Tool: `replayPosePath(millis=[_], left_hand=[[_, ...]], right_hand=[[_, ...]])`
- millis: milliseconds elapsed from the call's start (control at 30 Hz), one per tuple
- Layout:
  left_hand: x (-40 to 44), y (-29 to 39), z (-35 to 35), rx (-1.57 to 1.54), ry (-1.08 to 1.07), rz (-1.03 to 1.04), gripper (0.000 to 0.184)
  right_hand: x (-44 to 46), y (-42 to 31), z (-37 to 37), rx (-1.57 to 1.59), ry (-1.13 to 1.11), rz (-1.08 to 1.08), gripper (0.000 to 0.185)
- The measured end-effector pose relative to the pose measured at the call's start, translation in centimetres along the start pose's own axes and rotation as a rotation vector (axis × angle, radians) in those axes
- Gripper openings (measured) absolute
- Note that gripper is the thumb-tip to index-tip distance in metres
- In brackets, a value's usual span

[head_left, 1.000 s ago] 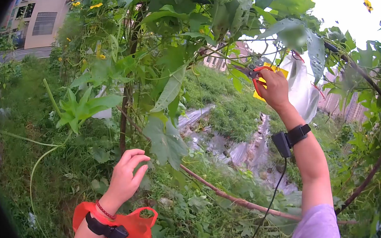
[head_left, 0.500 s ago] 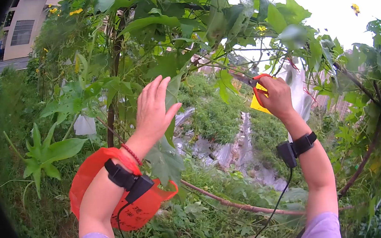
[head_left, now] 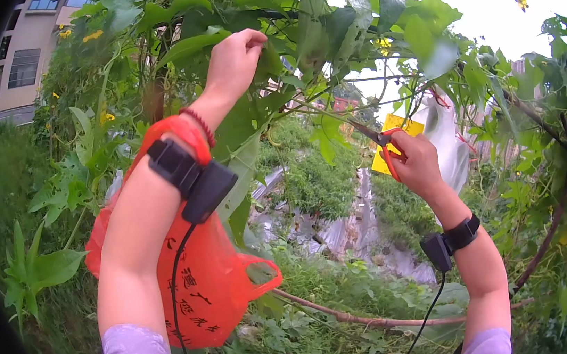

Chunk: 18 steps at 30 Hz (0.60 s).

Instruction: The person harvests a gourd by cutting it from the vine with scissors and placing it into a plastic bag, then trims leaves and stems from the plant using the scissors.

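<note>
My left hand [head_left: 234, 62] is raised among the leaves [head_left: 208, 7] of a climbing vine at the upper middle. Its fingers curl inward, and whatever is between them is hidden. From the left wrist hangs a red plastic bag [head_left: 202, 291] with dark printed characters. My right hand [head_left: 416, 162] grips scissors [head_left: 390, 158] by their red-orange handles. The dark blades point up and left, close to a thin stem [head_left: 322, 113] of the vine.
A yellow card [head_left: 398, 137] and a whitish bag [head_left: 443, 134] hang behind my right hand. A brown bent branch [head_left: 356, 319] crosses below both arms. Dense plants and pale ground sheeting [head_left: 345, 229] lie beyond. A building [head_left: 32, 59] stands at upper left.
My left hand has risen into the leaves, its fingers going from outstretched to curled. The red bag has swung into fuller view. My right hand has shifted slightly lower with the scissors.
</note>
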<state>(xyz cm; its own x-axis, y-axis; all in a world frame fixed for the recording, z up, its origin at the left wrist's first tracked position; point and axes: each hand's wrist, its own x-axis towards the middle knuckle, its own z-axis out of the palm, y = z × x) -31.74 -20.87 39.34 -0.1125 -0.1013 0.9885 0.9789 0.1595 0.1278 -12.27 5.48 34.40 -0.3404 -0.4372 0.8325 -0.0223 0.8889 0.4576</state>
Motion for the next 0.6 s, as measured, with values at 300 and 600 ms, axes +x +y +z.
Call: replayPosePath(millis=[300,600], left_hand=[[5.9,-1.4,11.0,-0.091,-0.207,-0.29,0.038],[8.2,-3.7,15.5,0.091,0.073,-0.305,0.051]], right_hand=[[-1.5,1.1,-0.3,0.092,0.039,-0.071,0.019],[-2.3,1.4,1.7,0.189,-0.006,-0.066,0.024]])
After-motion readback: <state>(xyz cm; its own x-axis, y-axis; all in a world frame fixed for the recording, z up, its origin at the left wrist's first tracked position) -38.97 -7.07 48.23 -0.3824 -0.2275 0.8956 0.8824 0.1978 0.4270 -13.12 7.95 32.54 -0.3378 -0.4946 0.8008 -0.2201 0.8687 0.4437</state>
